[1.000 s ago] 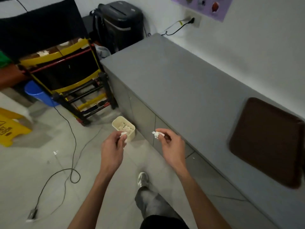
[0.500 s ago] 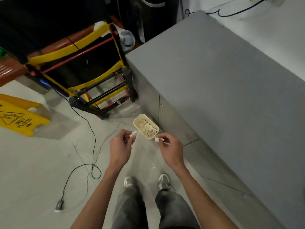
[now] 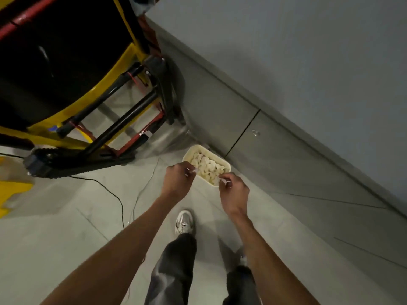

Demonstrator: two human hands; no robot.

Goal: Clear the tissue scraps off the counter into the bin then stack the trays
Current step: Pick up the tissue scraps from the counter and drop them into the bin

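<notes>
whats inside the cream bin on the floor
White tissue scraps fill the bin. Its bottom is hidden under them; the left hand and right hand, each pinching a scrap, cover parts of its near rim.

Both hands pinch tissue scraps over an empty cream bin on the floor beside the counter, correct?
No: the head view shows the bin holding white scraps, not empty. Left hand and right hand do pinch tissue scraps over it, on the floor beside the counter.
</notes>
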